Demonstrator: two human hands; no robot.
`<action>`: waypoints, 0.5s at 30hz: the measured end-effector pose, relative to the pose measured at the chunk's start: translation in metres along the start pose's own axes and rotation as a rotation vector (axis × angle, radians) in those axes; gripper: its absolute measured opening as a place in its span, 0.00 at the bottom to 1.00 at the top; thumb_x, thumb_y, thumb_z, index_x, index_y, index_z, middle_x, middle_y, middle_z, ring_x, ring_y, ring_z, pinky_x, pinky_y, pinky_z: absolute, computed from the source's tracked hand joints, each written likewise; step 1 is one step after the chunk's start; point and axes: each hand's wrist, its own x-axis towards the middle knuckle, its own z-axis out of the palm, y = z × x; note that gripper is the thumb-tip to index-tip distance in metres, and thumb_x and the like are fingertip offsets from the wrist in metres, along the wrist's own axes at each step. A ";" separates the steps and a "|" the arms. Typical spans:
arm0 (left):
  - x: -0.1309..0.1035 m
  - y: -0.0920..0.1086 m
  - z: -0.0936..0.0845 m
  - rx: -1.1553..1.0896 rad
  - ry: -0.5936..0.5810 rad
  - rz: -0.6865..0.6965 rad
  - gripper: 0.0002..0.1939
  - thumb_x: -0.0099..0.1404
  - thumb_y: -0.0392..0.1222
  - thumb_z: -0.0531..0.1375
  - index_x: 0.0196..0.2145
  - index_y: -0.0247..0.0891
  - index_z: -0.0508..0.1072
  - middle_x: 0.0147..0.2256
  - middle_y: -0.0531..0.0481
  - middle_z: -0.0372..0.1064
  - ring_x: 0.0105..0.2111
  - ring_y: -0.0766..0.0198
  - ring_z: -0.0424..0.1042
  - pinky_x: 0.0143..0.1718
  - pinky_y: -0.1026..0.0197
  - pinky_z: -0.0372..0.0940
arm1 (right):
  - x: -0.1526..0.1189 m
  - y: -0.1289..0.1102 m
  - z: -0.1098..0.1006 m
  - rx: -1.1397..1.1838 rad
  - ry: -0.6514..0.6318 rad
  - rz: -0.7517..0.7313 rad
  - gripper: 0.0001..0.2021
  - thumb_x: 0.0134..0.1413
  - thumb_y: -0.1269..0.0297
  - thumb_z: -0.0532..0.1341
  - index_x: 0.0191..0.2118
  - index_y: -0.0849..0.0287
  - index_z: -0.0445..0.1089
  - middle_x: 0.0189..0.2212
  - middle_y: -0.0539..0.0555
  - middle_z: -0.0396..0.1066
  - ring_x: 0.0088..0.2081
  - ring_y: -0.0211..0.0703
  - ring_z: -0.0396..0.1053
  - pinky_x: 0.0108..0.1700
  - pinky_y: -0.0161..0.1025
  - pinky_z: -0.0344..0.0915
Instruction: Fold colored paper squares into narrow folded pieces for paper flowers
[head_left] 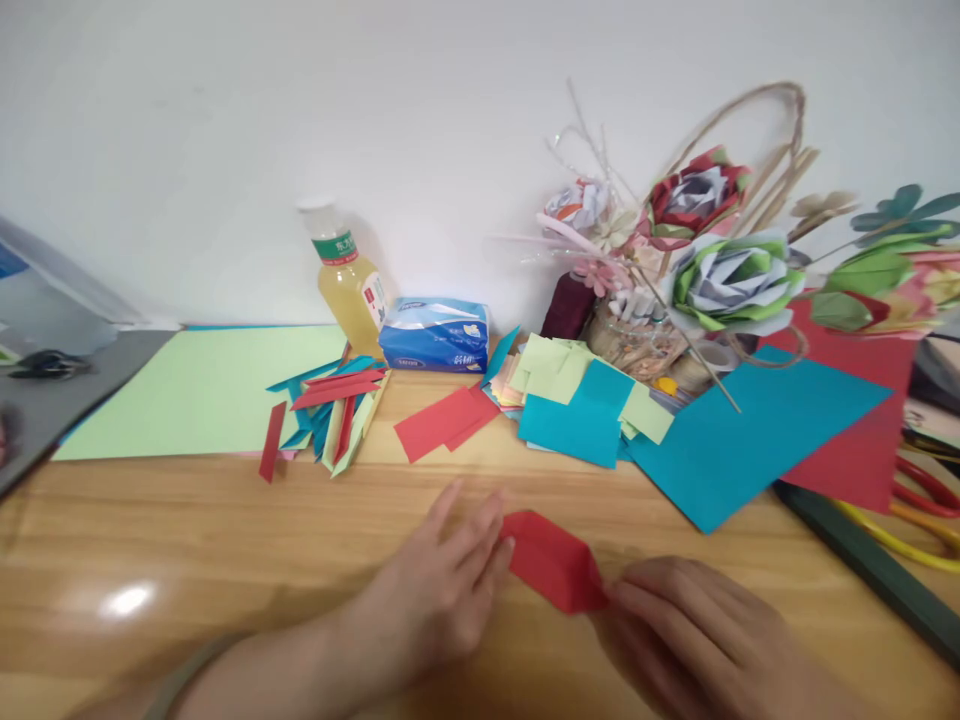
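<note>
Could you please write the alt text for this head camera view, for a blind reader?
A person's right hand pinches one end of a partly folded red paper while the left hand touches the other end, at a wooden table. Behind are folded paper strips, a blue tissue pack, a bottle of yellow liquid and paper flowers.

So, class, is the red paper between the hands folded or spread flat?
Folded: the red paper has slanted ends, with a shaded fold beside the right hand.
</note>
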 end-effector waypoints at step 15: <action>0.011 -0.012 0.003 -0.094 0.063 -0.014 0.10 0.65 0.31 0.53 0.30 0.32 0.74 0.30 0.48 0.72 0.41 0.56 0.70 0.48 0.53 0.63 | 0.042 0.041 0.011 0.031 -0.033 -0.218 0.10 0.62 0.72 0.51 0.44 0.62 0.67 0.36 0.55 0.73 0.40 0.44 0.69 0.42 0.44 0.66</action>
